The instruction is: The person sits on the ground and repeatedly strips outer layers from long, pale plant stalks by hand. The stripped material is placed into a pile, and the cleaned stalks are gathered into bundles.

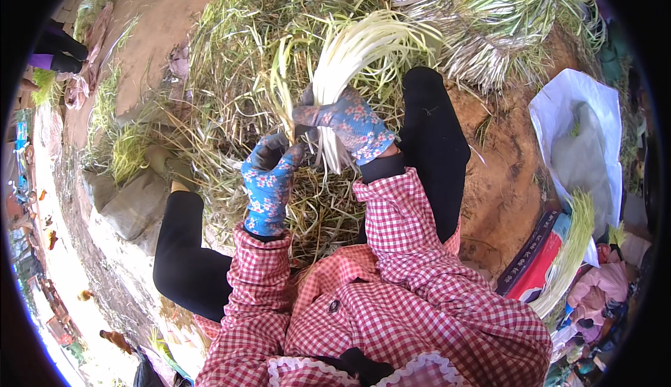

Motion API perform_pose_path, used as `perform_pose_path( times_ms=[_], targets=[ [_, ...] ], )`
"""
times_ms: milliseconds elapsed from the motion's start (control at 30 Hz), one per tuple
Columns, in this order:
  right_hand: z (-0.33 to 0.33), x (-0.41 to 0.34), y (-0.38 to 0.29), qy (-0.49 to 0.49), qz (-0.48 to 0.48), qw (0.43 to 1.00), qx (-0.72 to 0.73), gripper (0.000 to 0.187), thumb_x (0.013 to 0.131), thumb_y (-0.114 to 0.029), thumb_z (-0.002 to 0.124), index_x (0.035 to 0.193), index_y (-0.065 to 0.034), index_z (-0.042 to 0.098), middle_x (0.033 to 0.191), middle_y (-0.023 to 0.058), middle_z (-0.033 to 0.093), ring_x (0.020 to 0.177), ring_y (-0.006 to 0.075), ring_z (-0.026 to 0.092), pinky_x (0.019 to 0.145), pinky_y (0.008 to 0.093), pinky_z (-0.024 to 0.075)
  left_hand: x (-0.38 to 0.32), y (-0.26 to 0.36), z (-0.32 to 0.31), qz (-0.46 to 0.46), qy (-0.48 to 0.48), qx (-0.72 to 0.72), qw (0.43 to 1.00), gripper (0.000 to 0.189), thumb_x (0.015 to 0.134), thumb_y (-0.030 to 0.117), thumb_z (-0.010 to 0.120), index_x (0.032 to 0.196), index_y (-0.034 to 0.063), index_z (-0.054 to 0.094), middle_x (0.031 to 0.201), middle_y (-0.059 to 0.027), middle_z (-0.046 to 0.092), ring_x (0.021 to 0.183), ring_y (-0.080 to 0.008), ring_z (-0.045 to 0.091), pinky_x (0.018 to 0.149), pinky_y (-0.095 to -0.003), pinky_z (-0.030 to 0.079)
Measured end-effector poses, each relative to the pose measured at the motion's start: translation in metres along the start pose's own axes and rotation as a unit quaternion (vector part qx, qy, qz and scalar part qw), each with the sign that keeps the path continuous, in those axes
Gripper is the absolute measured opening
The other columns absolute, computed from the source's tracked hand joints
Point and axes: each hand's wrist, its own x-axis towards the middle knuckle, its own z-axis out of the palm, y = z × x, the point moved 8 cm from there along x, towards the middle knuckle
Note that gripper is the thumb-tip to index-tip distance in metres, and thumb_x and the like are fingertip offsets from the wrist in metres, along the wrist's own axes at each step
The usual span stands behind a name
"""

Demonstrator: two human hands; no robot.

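My right hand (361,125), in a blue floral glove with dark grip surfaces, is closed around a bunch of pale stalks with long leaves (341,67), which look like blanched chives. The leaves fan upward and bend to the right; the white lower ends hang below the hand. In a matching glove, my left hand (272,177) pinches the lower end of a few thin yellowish, partly withered stalks (284,93) close to my right fingertips. Both hands are above a heap of loose leaves and straw (236,72) between my knees.
A large pile of green-and-white stalks (487,25) lies at the upper right. On the right are an open white sack (540,104) and more pale stalks (571,261) on a red printed package (534,266). Grey sacking (136,208) lies left. Other people sit at lower right and upper left.
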Motion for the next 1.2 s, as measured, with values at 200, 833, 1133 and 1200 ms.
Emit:
perform_pose_path(
  times_ms=[200,833,1133,1200],
  targets=[
    [-0.007,0.009,0.011,0.039,-0.049,0.997,-0.037,0.032,0.068,-0.009,0.080,0.092,-0.0012,0.059,0.077,0.0049,0.063,0.064,0.0150,0.059,0.058,0.0278,0.0494,0.007,-0.003,0.004,-0.100,0.002,0.044,0.994,0.024,0.085,0.010,0.064,0.106,-0.0008,0.058,0.082,-0.0045,0.064,0.067,-0.0104,0.058,0.061,-0.0234,0.047],
    [-0.064,0.003,-0.018,0.185,-0.160,0.904,0.352,0.024,0.076,0.003,0.070,0.088,-0.0091,0.054,0.079,0.0135,0.065,0.054,0.0158,0.059,0.044,0.0258,0.0493,0.013,-0.024,-0.075,-0.052,0.123,0.173,0.976,0.018,0.081,0.005,0.063,0.096,-0.0022,0.063,0.079,-0.0049,0.062,0.067,-0.0105,0.054,0.063,-0.0253,0.045],
    [-0.078,-0.006,-0.027,0.228,-0.135,0.901,0.344,0.017,0.079,-0.002,0.070,0.084,-0.0077,0.055,0.075,0.0084,0.064,0.054,0.0136,0.059,0.045,0.0235,0.0469,0.040,-0.031,-0.252,-0.279,0.034,0.792,0.542,0.046,0.076,0.041,0.066,0.101,0.0024,0.066,0.110,-0.0201,0.063,0.103,-0.0322,0.060,0.087,-0.0382,0.048],
    [-0.072,-0.003,-0.021,0.230,-0.136,0.914,0.305,0.017,0.081,0.000,0.067,0.087,-0.0079,0.053,0.077,0.0080,0.062,0.057,0.0156,0.059,0.049,0.0253,0.0482,0.052,0.012,-0.158,-0.078,0.037,0.697,0.712,0.050,0.081,0.033,0.065,0.116,-0.0013,0.056,0.113,-0.0208,0.061,0.104,-0.0308,0.060,0.087,-0.0367,0.049]
  ],
)
